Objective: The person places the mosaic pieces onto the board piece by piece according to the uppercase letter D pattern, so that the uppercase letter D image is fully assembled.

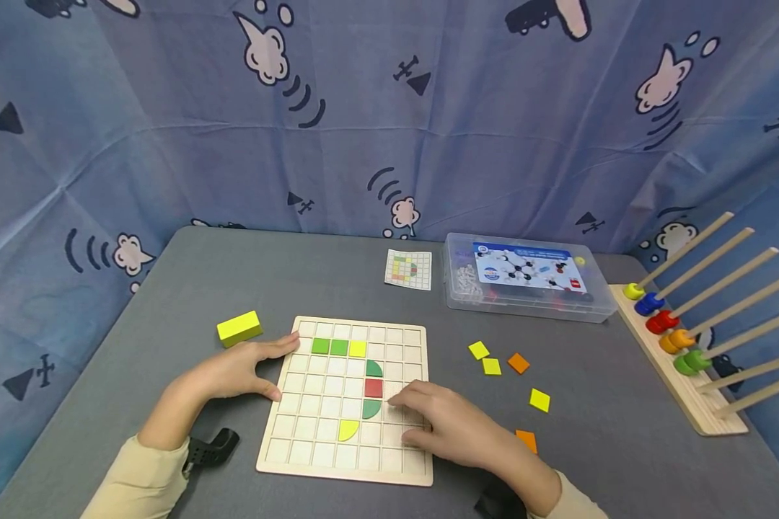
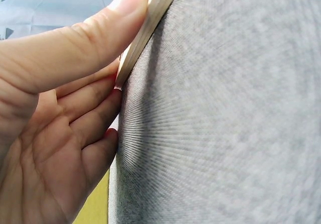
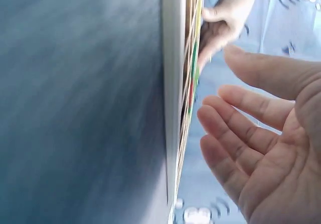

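A wooden grid board [image 1: 345, 476] lies on the grey table. Set in its cells are two green squares [image 1: 329, 347], a yellow square [image 1: 358, 349], two dark green quarter-round pieces [image 1: 373, 368], a red square [image 1: 373, 388] and a yellow quarter-round piece [image 1: 348, 430]. My left hand [image 1: 243, 369] rests against the board's left edge, thumb and fingers spread apart; in the left wrist view its thumb [image 2: 80, 48] touches the wooden rim. Above the right side of the board hovers my right hand [image 1: 448, 425], fingers loosely bent, and the right wrist view shows nothing between them.
Loose yellow squares [image 1: 539, 400] and orange squares [image 1: 518, 363] lie right of the board. A yellow-green block [image 1: 239, 329] sits beyond my left hand. Farther back are a pattern card [image 1: 408, 269], a clear plastic box [image 1: 526, 304] and a wooden bead rack [image 1: 681, 367].
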The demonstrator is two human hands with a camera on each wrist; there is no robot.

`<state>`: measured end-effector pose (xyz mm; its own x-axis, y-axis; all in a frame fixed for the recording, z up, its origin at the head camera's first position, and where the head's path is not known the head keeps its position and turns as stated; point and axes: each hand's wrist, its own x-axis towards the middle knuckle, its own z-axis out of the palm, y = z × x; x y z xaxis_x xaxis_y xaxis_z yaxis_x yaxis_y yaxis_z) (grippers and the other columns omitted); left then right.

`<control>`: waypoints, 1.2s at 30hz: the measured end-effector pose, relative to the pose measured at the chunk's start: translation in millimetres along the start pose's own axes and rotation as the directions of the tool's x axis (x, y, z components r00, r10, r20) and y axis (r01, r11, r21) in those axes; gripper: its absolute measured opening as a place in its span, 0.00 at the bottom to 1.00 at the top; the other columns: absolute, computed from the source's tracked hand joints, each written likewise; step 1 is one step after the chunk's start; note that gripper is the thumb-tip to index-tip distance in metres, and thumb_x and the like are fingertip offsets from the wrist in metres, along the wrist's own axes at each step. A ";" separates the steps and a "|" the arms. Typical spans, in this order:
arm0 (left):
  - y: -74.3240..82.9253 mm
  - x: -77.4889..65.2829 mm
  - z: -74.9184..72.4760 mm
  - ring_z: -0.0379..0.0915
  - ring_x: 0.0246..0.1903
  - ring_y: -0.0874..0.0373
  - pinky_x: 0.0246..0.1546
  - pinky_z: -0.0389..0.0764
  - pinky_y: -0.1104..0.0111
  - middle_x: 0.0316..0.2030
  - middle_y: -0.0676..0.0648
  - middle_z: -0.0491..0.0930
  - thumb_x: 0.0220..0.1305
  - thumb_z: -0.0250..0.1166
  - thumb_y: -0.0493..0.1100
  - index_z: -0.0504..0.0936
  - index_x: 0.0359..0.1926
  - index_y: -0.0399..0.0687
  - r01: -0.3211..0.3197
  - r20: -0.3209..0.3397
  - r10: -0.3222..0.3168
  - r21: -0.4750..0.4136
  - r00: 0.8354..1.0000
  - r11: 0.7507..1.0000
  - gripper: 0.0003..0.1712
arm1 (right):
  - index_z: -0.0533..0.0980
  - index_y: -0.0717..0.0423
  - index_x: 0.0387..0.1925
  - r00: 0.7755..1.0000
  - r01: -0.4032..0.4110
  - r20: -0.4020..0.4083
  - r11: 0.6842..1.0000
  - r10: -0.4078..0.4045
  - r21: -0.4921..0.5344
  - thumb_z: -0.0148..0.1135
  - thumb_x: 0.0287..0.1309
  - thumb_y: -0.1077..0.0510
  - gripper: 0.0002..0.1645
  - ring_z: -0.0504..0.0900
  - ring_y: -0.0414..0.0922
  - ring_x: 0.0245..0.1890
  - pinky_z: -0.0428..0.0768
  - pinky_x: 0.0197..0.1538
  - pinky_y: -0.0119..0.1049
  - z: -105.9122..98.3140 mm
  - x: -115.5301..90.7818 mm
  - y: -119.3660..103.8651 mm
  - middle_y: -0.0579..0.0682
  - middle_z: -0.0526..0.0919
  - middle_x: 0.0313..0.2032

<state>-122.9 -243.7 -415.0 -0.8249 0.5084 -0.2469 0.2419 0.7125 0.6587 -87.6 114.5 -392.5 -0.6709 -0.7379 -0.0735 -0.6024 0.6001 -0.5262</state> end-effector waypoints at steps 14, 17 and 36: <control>-1.7 -1.0 0.9 0.50 0.70 0.43 0.62 0.62 0.49 0.72 0.46 0.53 0.46 0.72 0.56 0.60 0.71 0.43 -0.004 0.001 0.004 0.000 1.000 1.000 0.53 | 0.77 0.48 0.52 0.938 -0.348 0.007 0.937 0.348 0.027 0.69 0.49 0.43 0.29 0.79 0.40 0.46 0.80 0.46 0.40 -27.6 -79.5 45.6 0.39 0.79 0.48; -2.4 -0.9 1.2 0.50 0.70 0.43 0.62 0.63 0.49 0.72 0.46 0.53 0.47 0.72 0.56 0.60 0.71 0.43 -0.005 0.001 0.005 0.004 1.000 1.000 0.53 | 0.77 0.49 0.52 0.927 -0.375 0.019 0.926 0.375 0.027 0.68 0.49 0.41 0.30 0.79 0.42 0.46 0.80 0.46 0.41 -31.2 -94.5 55.9 0.41 0.80 0.48; -0.3 -0.1 0.9 0.51 0.70 0.42 0.62 0.62 0.49 0.72 0.45 0.54 0.46 0.72 0.56 0.60 0.70 0.43 -0.013 -0.005 0.013 0.016 1.000 1.000 0.53 | 0.75 0.44 0.35 0.878 -0.478 -0.023 0.878 0.478 0.002 0.73 0.45 0.54 0.16 0.74 0.34 0.35 0.78 0.38 0.32 -25.5 -116.2 79.8 0.40 0.73 0.35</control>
<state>-122.5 -243.5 -415.9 -0.8243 0.5152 -0.2346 0.2610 0.7136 0.6501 -68.7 256.0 -404.3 -0.8868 -0.3541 -0.2969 -0.2077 0.8794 -0.4285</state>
